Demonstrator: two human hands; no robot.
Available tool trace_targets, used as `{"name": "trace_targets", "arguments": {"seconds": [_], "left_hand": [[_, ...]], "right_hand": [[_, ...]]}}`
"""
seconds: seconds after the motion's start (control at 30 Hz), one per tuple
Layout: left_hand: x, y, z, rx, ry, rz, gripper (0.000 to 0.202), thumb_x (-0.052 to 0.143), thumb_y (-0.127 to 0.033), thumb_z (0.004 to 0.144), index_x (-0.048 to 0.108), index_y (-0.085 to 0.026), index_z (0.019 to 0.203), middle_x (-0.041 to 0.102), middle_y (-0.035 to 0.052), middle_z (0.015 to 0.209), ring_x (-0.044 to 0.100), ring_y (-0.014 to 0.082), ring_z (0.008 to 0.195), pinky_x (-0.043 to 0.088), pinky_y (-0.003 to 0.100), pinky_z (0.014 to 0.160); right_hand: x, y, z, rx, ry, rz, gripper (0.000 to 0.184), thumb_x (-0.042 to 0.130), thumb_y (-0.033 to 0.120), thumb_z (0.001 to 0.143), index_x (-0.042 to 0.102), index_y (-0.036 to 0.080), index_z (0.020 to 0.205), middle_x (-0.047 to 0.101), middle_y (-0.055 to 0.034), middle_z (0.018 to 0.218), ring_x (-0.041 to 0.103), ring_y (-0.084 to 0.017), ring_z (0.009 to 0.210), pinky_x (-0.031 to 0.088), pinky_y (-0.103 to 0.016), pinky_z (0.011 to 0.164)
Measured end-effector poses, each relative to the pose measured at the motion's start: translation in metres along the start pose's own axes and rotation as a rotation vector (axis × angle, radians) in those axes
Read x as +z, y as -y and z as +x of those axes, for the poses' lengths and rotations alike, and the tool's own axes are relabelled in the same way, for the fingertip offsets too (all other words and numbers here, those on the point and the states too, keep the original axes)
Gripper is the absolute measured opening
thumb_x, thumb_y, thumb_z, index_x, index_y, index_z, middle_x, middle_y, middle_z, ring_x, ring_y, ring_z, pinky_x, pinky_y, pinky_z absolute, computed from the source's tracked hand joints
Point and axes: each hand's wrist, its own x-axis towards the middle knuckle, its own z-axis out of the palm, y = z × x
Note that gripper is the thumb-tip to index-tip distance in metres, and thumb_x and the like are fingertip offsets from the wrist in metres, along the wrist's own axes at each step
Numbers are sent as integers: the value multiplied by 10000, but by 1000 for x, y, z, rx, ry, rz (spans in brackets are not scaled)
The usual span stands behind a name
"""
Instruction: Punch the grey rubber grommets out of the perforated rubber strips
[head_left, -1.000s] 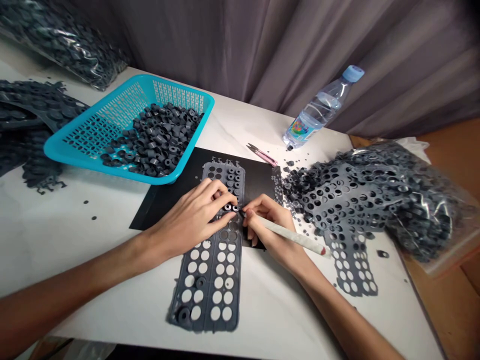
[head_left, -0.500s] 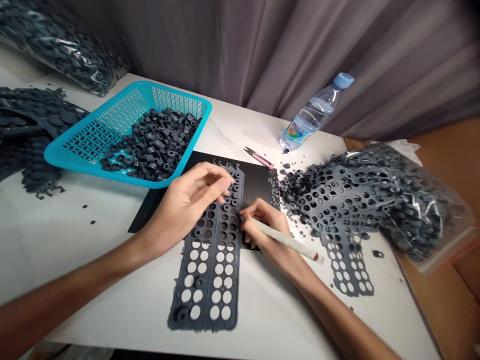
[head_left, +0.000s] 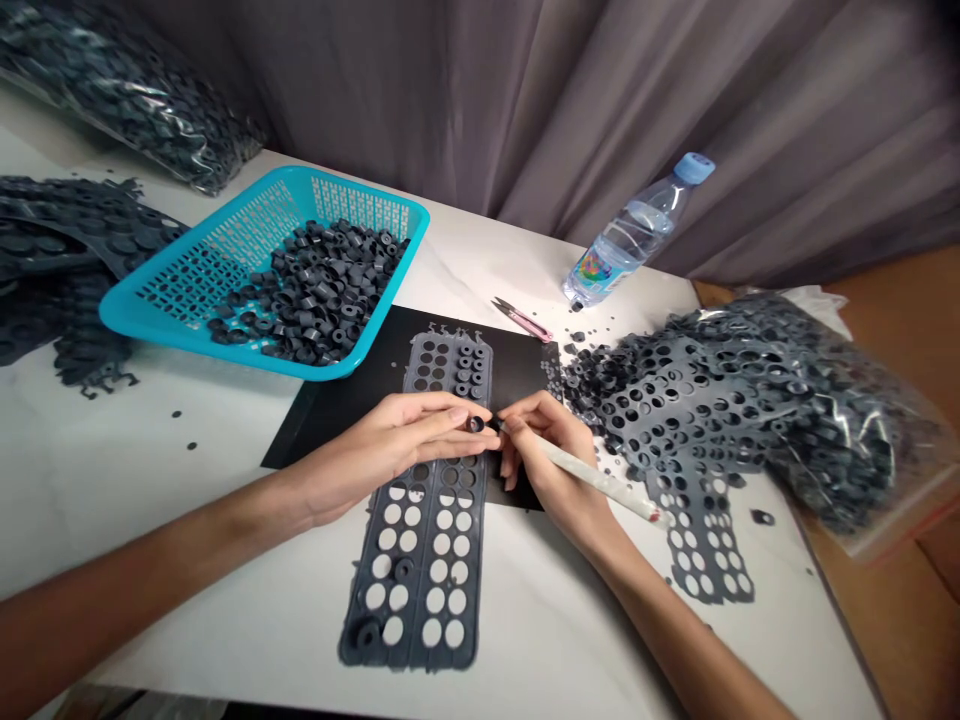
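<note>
Left grip (head_left: pixel 409 435): pinched on a small dark cap (head_left: pixel 475 424) above the perforated sheet (head_left: pixel 424 560). Right grip (head_left: pixel 551 437): closed around a pen-like tool (head_left: pixel 600 482). Tool slippage could jab the left fingers (head_left: pixel 431 434).

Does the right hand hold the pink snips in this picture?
No, the right hand holds a pale pen-like tool, while the pink snips lie farther back, untouched.

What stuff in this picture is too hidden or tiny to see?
In the head view:
Part of the middle of the holed sheet: covered by the left hand.
Tip of the pen-like tool: too small and dark, by the right hand.
Part of the top-left bag: cut off by the picture's edge.
Words on the bottle label: too small.
</note>
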Motion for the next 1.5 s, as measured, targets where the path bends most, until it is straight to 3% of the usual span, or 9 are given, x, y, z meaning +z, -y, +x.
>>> {"name": "trace_targets", "arguments": {"seconds": [0.17,0.27,0.43,0.6,0.77,0.83,0.9,1.0,1.5], "left_hand": [[-2,5,2,18,36,39,298,552,-390,1046,682,-190,1224,769,101,1215,683,279,1251,481,468,1178],[3,0,-6,204,-63,227,299,508,-387,1060,681,-201,1217,781,81,1177,738,268,1152,576,452,1082],[-6,-37,-32,771,-640,970,230,566,-270,1018,722,-312,1182,777,-54,1170,745,208,1075,590,435,1049],[-65,-63,-30,767,-1022,1343,265,519,-312,1027,715,-254,1196,741,-47,1183,720,228,1084,567,462,1017],[-64,-49,-20,808,-861,1513,221,539,-207,1004,697,-232,1155,709,-6,1225,577,255,1273,444,482,1151],[-42,-36,-17,890,-658,1486,190,566,-171,978,696,-221,1107,724,21,1133,617,236,1134,491,438,1074],[-22,-20,-12,787,-386,1442,210,540,-155,983,674,-216,1132,706,37,1117,625,221,1083,515,410,1020],[-9,-1,-6,626,-193,1288,213,564,-185,980,640,-227,1174,676,35,1123,646,201,1060,534,371,963],[-22,11,5,495,-140,1102,157,644,-305,978,664,-256,1126,656,7,1072,647,197,1011,534,352,896]], "right_hand": [[0,-2,0,6,21,-24,166,577,366,1021,581,212,958,603,55,571,563,-105,439,451,-202,433],[1,-2,1,0,21,-9,189,588,401,1021,582,215,988,609,52,594,560,-106,436,454,-205,417],[3,-1,0,4,26,24,243,632,447,994,617,204,985,647,20,690,594,-111,489,506,-227,465],[0,3,-1,-12,54,-40,258,698,453,946,685,196,966,683,-15,800,648,-128,597,534,-245,559],[-1,4,-2,-20,81,-75,247,642,428,988,678,199,902,655,-1,742,651,-126,606,526,-232,567],[0,2,-3,0,91,-21,225,639,427,988,669,205,1006,635,21,697,629,-122,563,533,-227,529],[2,1,-4,17,106,31,231,650,425,980,648,209,1063,635,30,690,620,-123,542,554,-234,511],[5,3,-4,33,135,23,214,643,418,982,635,204,978,657,21,685,640,-129,551,581,-247,540],[9,-2,-1,9,137,-24,225,620,422,995,638,199,972,670,13,697,640,-122,569,547,-231,560]]}}
